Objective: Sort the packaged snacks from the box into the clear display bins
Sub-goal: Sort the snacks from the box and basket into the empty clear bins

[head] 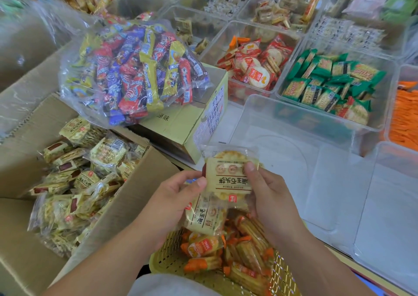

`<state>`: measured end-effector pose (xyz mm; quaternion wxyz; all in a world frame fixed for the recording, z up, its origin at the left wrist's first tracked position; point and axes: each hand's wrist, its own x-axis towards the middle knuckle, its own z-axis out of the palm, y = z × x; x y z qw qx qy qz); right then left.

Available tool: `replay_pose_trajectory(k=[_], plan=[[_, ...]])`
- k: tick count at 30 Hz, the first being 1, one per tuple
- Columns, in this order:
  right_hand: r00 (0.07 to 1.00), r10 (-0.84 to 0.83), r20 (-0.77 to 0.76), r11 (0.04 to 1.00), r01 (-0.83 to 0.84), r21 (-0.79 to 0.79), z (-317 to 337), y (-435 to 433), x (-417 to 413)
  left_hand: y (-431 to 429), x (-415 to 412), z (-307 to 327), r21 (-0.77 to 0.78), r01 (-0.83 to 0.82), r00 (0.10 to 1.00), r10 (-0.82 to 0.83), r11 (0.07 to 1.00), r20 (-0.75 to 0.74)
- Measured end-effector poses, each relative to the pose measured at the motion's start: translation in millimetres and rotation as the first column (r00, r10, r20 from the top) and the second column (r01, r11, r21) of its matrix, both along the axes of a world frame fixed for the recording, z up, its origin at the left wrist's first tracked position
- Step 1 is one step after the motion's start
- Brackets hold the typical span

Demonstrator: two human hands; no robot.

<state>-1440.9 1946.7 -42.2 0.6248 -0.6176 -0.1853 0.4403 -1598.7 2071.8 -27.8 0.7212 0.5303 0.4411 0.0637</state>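
Observation:
My left hand (178, 196) and my right hand (271, 196) together hold yellow cracker packets in front of me. The top packet (229, 176) is pinched between both thumbs and fingers, and a second packet (203, 219) hangs beneath it in my left hand. The open cardboard box (140, 189) at the left holds several more of the same yellow packets (90, 176). An empty clear bin (294, 137) stands just beyond my hands, to the right.
A yellow basket (172, 261) of orange-wrapped snacks sits under my hands. A clear bag of colourful snack bars (133, 69) lies on a small carton (187, 119). Clear bins hold red-packed crackers (255, 67), green-packed crackers (328, 85) and orange sticks (404, 119).

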Motion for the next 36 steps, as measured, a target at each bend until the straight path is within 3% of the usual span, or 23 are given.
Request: replay_pose_trajectory(k=[4, 8, 10, 12, 14, 16, 19, 24, 26, 29, 33, 36], plan=[[0.992, 0.096, -0.076, 0.995, -0.098, -0.015, 3.4, 1.4, -2.0, 1.8, -0.6, -2.2, -0.04, 0.004, 1.0, -0.003, 0.999, 0.031], [0.994, 0.077, -0.071, 0.993, -0.084, -0.089, -1.7, -0.3, -9.1, -0.3, 4.5, -1.9, -0.019, -0.053, 0.998, 0.053, 0.998, -0.018], [0.997, 0.071, 0.018, 0.995, -0.07, -0.069, -6.9, -3.2, -10.4, 0.6, 6.3, -4.8, -0.003, -0.162, 0.985, 0.161, 0.987, -0.053], [0.964, 0.136, 0.229, 0.99, -0.126, -0.056, -13.3, -8.6, -10.5, 2.8, 6.2, -5.5, -0.002, -0.228, 0.971, 0.228, 0.974, -0.072], [0.809, 0.241, 0.536, 0.97, -0.214, -0.113, -20.3, -14.3, -10.2, 4.9, 5.0, -5.0, -0.017, -0.26, 0.963, 0.258, 0.966, -0.072], [0.579, 0.315, 0.752, 0.944, -0.273, -0.186, -25.3, -16.0, -9.5, 6.4, 4.1, -5.3, -0.047, -0.271, 0.961, 0.268, 0.961, -0.073], [0.34, 0.354, 0.871, 0.906, -0.357, -0.229, -30.9, -11.8, -2.5, 6.9, 4.6, -5.4, -0.104, -0.239, 0.97, 0.233, 0.965, -0.069], [0.174, 0.276, 0.945, 0.894, -0.408, -0.186, -39.3, -5.1, 26.7, 9.4, 4.9, -8.2, -0.099, -0.126, 0.989, 0.117, 0.987, -0.09], [0.202, 0.24, 0.949, 0.916, -0.37, -0.153, -41.5, -4.1, 37.0, 10.1, 5.1, -11.3, -0.077, -0.098, 0.99, 0.09, 0.992, -0.105], [0.318, 0.202, 0.926, 0.969, -0.2, -0.143, -48.2, -2.4, 58.7, 11.8, 7.0, -14.3, -0.032, -0.123, 0.984, 0.118, 0.992, -0.131], [0.44, 0.302, 0.846, 0.923, 0.085, -0.374, -74.0, 6.1, 111.8, 13.8, 5.8, -18.2, -0.042, -0.172, 0.977, 0.166, 0.984, -0.131], [0.51, 0.39, 0.767, 0.849, 0.124, -0.514, -105.4, 18.0, 141.0, 13.7, 3.1, -19.7, -0.049, -0.193, 0.973, 0.185, 0.98, -0.14]])
